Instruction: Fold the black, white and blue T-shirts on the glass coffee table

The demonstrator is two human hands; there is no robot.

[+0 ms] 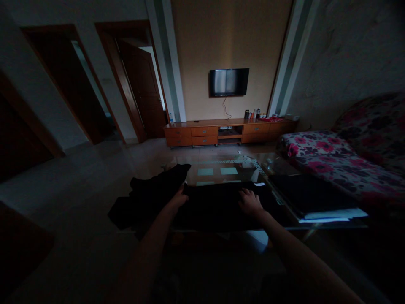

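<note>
A black garment (215, 207) lies spread flat across the glass coffee table (205, 160), with a small white tag at its far right edge. Its kind is hard to make out in the dim light. To the left, black fabric (158, 190) is bunched up and hangs toward the table's left end; whether it is the same piece, I cannot tell. My left hand (179, 198) is closed on the black fabric where the bunched and flat parts meet. My right hand (251, 202) rests on the flat part with its fingers apart.
A stack of dark folded cloth (310, 194) with white and blue layers underneath sits on the table's right side. Crumpled white tissue or plastic (245, 158) lies at the far edge. A floral sofa (341, 164) stands at right; a wooden TV cabinet (205, 135) lines the back wall.
</note>
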